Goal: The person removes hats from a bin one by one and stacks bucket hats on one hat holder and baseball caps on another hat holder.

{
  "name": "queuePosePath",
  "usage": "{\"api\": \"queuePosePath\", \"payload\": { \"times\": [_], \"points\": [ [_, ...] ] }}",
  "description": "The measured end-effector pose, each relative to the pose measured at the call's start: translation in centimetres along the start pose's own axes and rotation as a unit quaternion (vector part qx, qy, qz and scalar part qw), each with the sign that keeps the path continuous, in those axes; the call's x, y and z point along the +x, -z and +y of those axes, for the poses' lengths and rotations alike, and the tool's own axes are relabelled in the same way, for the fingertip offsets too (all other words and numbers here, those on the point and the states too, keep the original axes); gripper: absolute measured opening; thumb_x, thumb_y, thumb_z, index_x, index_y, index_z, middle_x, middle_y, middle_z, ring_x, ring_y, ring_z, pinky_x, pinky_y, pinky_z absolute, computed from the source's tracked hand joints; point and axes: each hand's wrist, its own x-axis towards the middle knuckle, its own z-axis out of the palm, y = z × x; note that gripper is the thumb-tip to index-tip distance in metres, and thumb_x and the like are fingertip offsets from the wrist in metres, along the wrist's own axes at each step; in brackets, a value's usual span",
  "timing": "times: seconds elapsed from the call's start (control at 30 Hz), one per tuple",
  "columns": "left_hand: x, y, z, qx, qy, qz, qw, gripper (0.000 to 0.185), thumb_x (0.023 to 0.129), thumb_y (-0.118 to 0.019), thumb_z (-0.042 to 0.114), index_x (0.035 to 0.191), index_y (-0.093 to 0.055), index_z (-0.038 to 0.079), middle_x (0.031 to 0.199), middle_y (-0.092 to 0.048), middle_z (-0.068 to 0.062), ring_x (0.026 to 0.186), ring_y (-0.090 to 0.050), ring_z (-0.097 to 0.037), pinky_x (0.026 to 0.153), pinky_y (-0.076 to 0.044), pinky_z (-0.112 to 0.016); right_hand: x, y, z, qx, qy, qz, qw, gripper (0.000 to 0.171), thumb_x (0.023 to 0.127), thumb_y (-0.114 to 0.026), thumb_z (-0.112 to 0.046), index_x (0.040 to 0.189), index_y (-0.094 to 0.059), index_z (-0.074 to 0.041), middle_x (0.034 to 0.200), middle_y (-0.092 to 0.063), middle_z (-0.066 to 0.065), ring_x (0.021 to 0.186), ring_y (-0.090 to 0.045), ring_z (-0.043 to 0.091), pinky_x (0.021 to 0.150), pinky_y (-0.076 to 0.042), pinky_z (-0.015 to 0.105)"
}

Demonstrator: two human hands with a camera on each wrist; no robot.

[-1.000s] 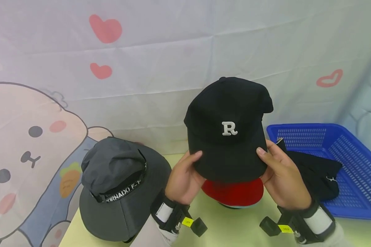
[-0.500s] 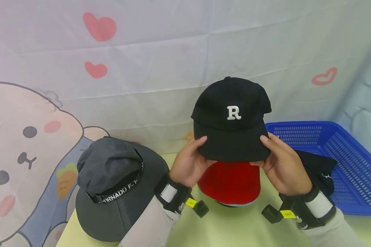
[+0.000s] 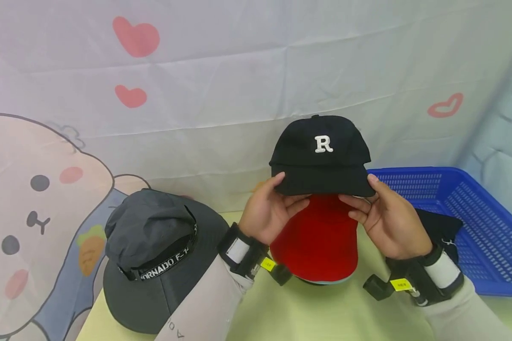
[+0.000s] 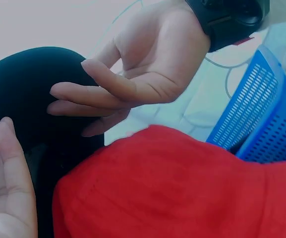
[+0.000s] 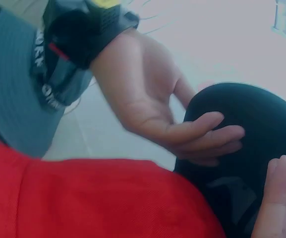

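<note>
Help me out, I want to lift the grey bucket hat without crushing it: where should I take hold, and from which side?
Best guess: take the grey bucket hat by its wide brim at the near edge, coming from the front. The brim lies flat and open toward you, while the crown is soft and already dented. Both the left hand and right hand now hold the black cap by its brim.

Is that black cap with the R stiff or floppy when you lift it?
Probably light: the black cap hangs from fingertip pinches of the left hand and right hand. Its brim looks stiff, staying flat. The crown keeps its dome, so likely semi-firm fabric.
</note>
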Motion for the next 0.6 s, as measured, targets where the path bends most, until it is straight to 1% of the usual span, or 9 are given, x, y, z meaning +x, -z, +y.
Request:
{"api": "queuePosePath", "payload": {
  "times": [0.07,0.3,0.47,0.6],
  "points": [
    [0.18,-0.11,0.0,-0.002,-0.002,-0.001,1.0,0.027,0.109,-0.037,0.026,0.123,-0.058,0.018,0.1,-0.076,0.007,0.087,-0.075,-0.013,0.089,-0.059,-0.028,0.15,0.04,-0.16,0.016,-0.005,-0.003,1.0,0.045,0.113,-0.024,-0.023,0.145,-0.051,-0.009,0.129,-0.071,0.007,0.11,-0.073,0.022,0.086,-0.06,0.028],
    [0.36,-0.24,-0.07,-0.009,-0.001,-0.005,0.9999,0.028,0.11,-0.036,0.029,0.121,-0.059,0.018,0.102,-0.076,0.004,0.092,-0.076,-0.015,0.089,-0.059,-0.026,0.28,-0.12,-0.39,0.034,-0.007,-0.003,0.999,0.046,0.113,-0.024,-0.025,0.141,-0.055,-0.009,0.125,-0.073,0.006,0.109,-0.074,0.022,0.083,-0.061,0.026],
    [0.31,-0.36,-0.09,-0.007,0.0,-0.007,0.9999,0.031,0.11,-0.034,0.031,0.121,-0.059,0.017,0.1,-0.077,0.003,0.093,-0.075,-0.014,0.088,-0.059,-0.025,0.17,-0.15,-0.36,0.073,-0.015,-0.014,0.997,0.046,0.112,-0.023,-0.026,0.143,-0.054,-0.008,0.125,-0.073,0.009,0.111,-0.073,0.022,0.085,-0.06,0.027],
    [0.25,-0.47,-0.19,-0.002,0.008,-0.008,0.9999,0.032,0.111,-0.033,0.033,0.123,-0.057,0.015,0.099,-0.077,0.003,0.094,-0.075,-0.013,0.088,-0.059,-0.024,-0.12,-0.19,-0.37,0.103,-0.027,-0.009,0.994,0.046,0.112,-0.024,-0.026,0.141,-0.054,-0.007,0.123,-0.073,0.011,0.111,-0.073,0.022,0.087,-0.06,0.028]
  ]
}}
